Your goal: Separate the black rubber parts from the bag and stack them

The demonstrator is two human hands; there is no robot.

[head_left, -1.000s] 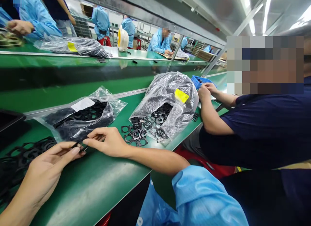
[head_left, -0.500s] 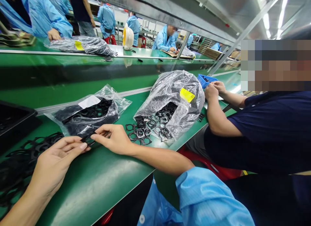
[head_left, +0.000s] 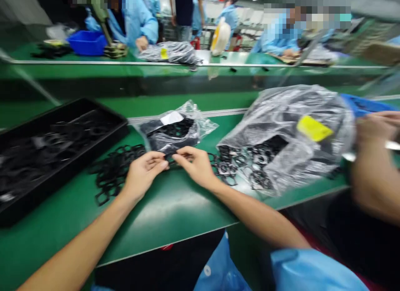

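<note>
My left hand (head_left: 142, 174) and my right hand (head_left: 197, 165) meet over the green bench, fingertips pinched from both sides on a small black plastic frame (head_left: 170, 159). Fingers cover most of that part, and its details are blurred. Just behind my hands lies a clear plastic bag (head_left: 204, 126) of black parts with a white label. Beside my left hand is a loose pile of black ring-shaped frames (head_left: 117, 168). More black frames (head_left: 226, 168) spill from the mouth of a large clear bag (head_left: 300, 101) with a yellow label, to the right of my right hand.
A long black tray (head_left: 67, 166) of dark parts takes up the left of the bench (head_left: 175, 216). At right, a co-worker's arm (head_left: 375, 157) reaches near a blue bin (head_left: 364, 104). Across the divider, people in blue smocks work at another bench with a blue bin (head_left: 87, 43).
My view has swung left, bringing the whole black tray into sight and shifting everything rightward in the picture. Both hands still pinch the black frame, now closer together.
</note>
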